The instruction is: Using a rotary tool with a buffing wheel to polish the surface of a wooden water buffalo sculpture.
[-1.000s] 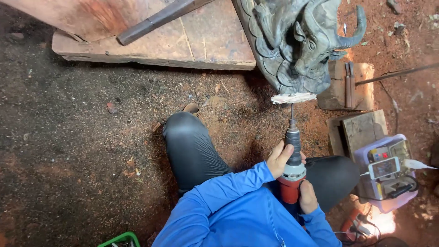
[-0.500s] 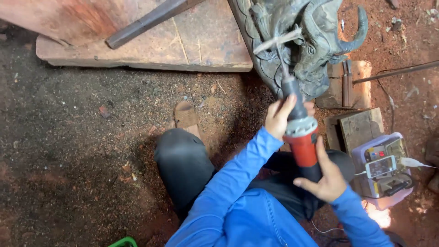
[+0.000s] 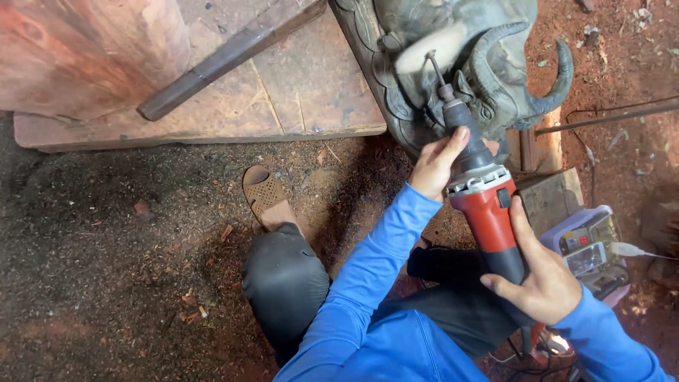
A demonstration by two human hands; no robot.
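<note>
Wooden slab [image 3: 297, 92], dark bar [image 3: 226, 60], sandal [image 3: 263, 194], small plastic box [image 3: 590, 244] on sawdust-strewn ground [image 3: 106, 247].

Reds, blues and weathered greys at a carving spot

The power tool [image 3: 488, 212] at centre right has a red body with a black nose and a silver-grey collar; its buffing wheel [image 3: 430, 51] at the top is off-white. The carved elephant figure [image 3: 495, 64] at upper right is dark grey-green. Both sleeves [image 3: 368, 283] at the bottom are bright blue, the trousers [image 3: 283, 279] charcoal, the sandal [image 3: 262, 191] tan with a dotted pattern. The wooden slab [image 3: 297, 85] at upper left is reddish brown, the ground [image 3: 106, 247] dark brown speckled with orange sawdust.
</note>
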